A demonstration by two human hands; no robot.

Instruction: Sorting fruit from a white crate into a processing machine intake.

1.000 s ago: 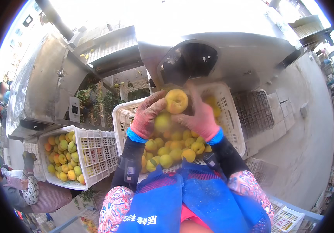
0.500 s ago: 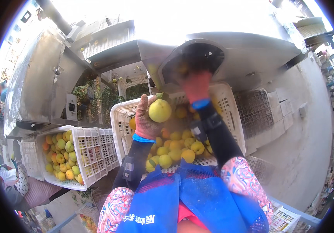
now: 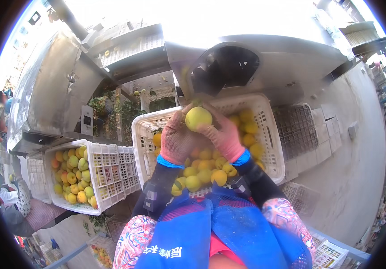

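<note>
- Left hand (image 3: 173, 140) and right hand (image 3: 226, 138), in dusty pink gloves, are brought together around one yellow-green fruit (image 3: 199, 119).
- The left hand cups the fruit's left side, some fingertips hidden behind it; the right hand grips from the right, thumb across the near side.
- The held fruit is raised above a white crate (image 3: 274, 150), near its far side.
- Yellow and orange peaches (image 3: 193, 182) lie inside that crate.
- To the left, a second crate (image 3: 108, 179) holds more peaches.
- Beyond the hands, a metal machine (image 3: 287, 58) has a dark opening (image 3: 224, 65).
- A blue apron (image 3: 175, 224) covers the wearer's front.
</note>
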